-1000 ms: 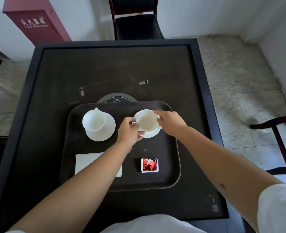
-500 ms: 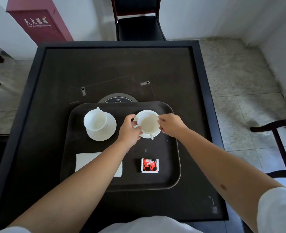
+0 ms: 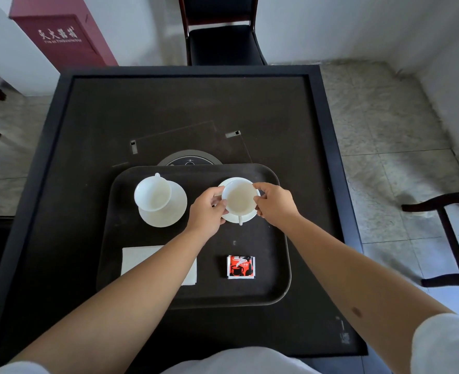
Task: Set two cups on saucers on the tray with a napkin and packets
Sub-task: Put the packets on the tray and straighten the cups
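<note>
A dark tray (image 3: 274,279) lies on the black table. At its back left a white cup (image 3: 152,194) stands on a white saucer (image 3: 177,211), handle pointing away. At the back right a second white cup (image 3: 240,198) sits on its saucer (image 3: 245,217), handle toward me. My left hand (image 3: 205,211) pinches this cup's left rim and my right hand (image 3: 275,203) holds its right rim. A white napkin (image 3: 136,259), partly hidden by my left forearm, lies at the tray's front left. A red packet (image 3: 241,267) lies at the front middle.
A round black disc (image 3: 190,160) is set in the table (image 3: 115,109) just behind the tray. A black chair (image 3: 223,41) stands at the far edge, a red cabinet (image 3: 61,39) at the back left, another chair (image 3: 449,233) on the right.
Both hands turned the right cup on its saucer, so its handle now points toward me. The left cup, napkin and packet stayed put.
</note>
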Demonstrator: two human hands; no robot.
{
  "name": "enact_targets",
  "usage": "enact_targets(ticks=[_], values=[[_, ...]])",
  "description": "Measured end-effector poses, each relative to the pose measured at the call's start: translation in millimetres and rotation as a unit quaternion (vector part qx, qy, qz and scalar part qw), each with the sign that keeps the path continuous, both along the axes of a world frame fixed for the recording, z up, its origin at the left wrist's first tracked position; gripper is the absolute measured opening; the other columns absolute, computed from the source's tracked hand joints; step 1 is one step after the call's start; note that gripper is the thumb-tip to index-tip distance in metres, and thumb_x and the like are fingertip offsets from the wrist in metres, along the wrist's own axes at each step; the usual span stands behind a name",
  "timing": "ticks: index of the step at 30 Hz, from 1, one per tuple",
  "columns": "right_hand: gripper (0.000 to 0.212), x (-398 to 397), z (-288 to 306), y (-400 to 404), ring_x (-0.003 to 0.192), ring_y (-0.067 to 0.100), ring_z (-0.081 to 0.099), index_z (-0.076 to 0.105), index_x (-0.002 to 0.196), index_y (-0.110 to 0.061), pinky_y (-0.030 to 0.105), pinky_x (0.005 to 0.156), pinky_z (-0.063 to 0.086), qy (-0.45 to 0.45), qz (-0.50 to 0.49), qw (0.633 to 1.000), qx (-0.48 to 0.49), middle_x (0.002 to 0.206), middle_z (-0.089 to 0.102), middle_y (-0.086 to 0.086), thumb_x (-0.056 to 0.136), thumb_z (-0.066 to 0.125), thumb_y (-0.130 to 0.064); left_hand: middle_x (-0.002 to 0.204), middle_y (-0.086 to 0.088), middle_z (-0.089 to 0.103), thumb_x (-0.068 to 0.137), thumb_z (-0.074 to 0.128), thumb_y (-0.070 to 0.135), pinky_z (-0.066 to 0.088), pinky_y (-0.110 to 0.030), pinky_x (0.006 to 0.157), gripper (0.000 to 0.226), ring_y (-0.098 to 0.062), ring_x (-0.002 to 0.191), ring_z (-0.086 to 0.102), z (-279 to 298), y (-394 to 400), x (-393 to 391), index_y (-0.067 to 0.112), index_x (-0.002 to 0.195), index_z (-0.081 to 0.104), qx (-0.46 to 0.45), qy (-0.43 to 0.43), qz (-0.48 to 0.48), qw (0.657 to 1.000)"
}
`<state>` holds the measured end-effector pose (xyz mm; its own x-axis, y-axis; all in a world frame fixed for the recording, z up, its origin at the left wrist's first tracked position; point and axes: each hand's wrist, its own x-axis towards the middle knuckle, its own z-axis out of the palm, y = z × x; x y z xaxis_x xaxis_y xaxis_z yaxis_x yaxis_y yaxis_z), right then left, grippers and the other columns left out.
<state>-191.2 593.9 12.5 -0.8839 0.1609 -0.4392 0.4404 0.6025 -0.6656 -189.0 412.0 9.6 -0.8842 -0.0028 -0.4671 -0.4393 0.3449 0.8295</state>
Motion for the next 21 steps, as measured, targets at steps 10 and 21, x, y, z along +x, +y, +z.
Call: enact_targets(ticks=[10, 21], values=[[0.044, 11, 12, 0, 0.076, 0.010, 0.064, 0.051, 0.137, -0.027, 0.027, 0.063, 0.052, -0.032, -0.005, 0.999, -0.004, 0.097, 0.068, -0.003, 0.095, 0.052, -0.040, 0.143, -0.001, 0.053, 0.102, 0.046, 0.035, 0.042, -0.039, 0.104, 0.046, -0.022, 0.126, 0.053, 5, -1, 8, 0.029, 0.147, 0.039, -0.108, 0.052, -0.062, 0.991], [0.100, 100, 47, 3, 0.149, 0.026, -0.005, -0.009, 0.151, -0.035, 0.053, 0.116, 0.010, 0.085, 0.228, 0.912, 0.330, 0.163, -0.011, 0.001, 0.079, 0.044, -0.080, 0.165, -0.011, 0.005, 0.080, 0.038, 0.077, 0.027, -0.054, 0.111, 0.096, -0.035, 0.149, 0.013, 31, -29, 74, 0.034, 0.153, -0.007, -0.460, 0.242, -0.303, 0.799]])
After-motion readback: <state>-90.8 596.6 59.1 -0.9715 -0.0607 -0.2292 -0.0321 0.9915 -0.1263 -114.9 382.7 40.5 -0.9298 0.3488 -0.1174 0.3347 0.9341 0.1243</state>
